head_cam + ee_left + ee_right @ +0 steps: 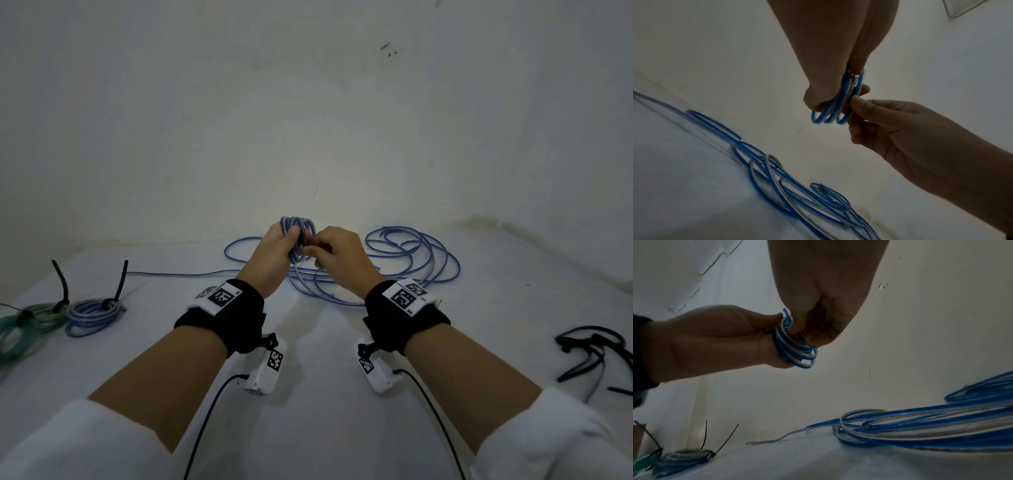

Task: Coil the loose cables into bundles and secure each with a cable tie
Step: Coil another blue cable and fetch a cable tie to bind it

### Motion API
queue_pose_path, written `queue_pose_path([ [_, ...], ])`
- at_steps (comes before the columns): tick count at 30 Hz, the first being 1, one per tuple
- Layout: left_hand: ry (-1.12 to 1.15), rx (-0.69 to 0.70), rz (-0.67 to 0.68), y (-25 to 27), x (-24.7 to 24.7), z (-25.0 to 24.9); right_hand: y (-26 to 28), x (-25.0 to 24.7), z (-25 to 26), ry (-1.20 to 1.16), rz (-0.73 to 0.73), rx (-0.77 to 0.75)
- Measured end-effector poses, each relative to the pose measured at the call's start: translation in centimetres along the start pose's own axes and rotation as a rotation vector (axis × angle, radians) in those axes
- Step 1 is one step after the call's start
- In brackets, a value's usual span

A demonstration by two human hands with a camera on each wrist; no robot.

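Centrally, in the head view, the left hand (pixel 274 253) grips a small coil of blue & clear plastic cable (pixel 298 236), fingers curled thru its loops. The right hand (pixel 337 255) pinches the coil's edge w/ thumb & fingertips. More of the same cable lies in loose loops (pixel 411 253) on the white tabletop (pixel 325 394), centre-right. Far left: a blue tied bundle (pixel 94 315) & a green tied bundle (pixel 24 329), black tie tails sticking up. Lower right: spare black cable ties (pixel 592 349).

Head cam looks down; wrist cams upward (close), sharing coil (pixel 838 104).
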State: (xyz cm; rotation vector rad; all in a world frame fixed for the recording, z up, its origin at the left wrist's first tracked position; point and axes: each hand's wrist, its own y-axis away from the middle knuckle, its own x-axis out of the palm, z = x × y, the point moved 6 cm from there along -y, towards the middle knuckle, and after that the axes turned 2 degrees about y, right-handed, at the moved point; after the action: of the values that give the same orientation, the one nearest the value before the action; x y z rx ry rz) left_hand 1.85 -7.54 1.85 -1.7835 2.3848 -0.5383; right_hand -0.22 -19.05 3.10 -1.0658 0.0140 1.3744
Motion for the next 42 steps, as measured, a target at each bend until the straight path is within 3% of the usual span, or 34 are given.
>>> queue_pose_path([
  [5, -0.283, 0.097, -0.010, -0.2, 0.3, -1.3, 0.6, -0.1, -0.2, -0.215, 0.100, 0.093],
  [8, -0.436, 0.160, 0.011, -0.4, 1.2, -2.4, 0.7, -1.3, 0.2, -0.076, -0.036, 0.014],
  [12, -0.517, 0.202, 0.068, -0.6, 1.2, -3.0, 0.6, -3.7, -0.2, -0.127, -0.195, -0.046],
  [16, -0.519, 0.122, 0.319, -0.3, 2.1, -1.5, -0.1, -3.6, -0.4, -0.050, 0.112, -0.045],
  [19, -0.485, 0.060, 0.382, 0.0, 2.9, -1.3, -0.3, -3.2, -0.4, 0.013, 0.242, -0.033],
  [23, -0.550, 0.040, 0.327, 0.0, 2.9, -1.3, -0.2, -3.4, -0.4, 0.037, 0.227, -0.055],
  [27, -0.612, 0.007, 0.310, 0.0, 3.0, -0.4, 0.1, -3.7, -1.4, -0.029, 0.249, 0.093],
  [30, -0.480, -0.009, 0.293, 0.2, 3.6, -0.5, 0.5, -3.7, -2.1, -0.230, 0.288, 0.189],
  [36, -0.272, -0.072, 0.310, 0.1, 4.8, -0.5, 1.2, -5.0, -2.0, -0.348, 0.250, 0.229],
  [42, -0.524, -0.029, 0.458, 0.2, 6.1, -0.4, 2.1, -6.5, -2.8, -0.333, 0.207, 0.231],
])
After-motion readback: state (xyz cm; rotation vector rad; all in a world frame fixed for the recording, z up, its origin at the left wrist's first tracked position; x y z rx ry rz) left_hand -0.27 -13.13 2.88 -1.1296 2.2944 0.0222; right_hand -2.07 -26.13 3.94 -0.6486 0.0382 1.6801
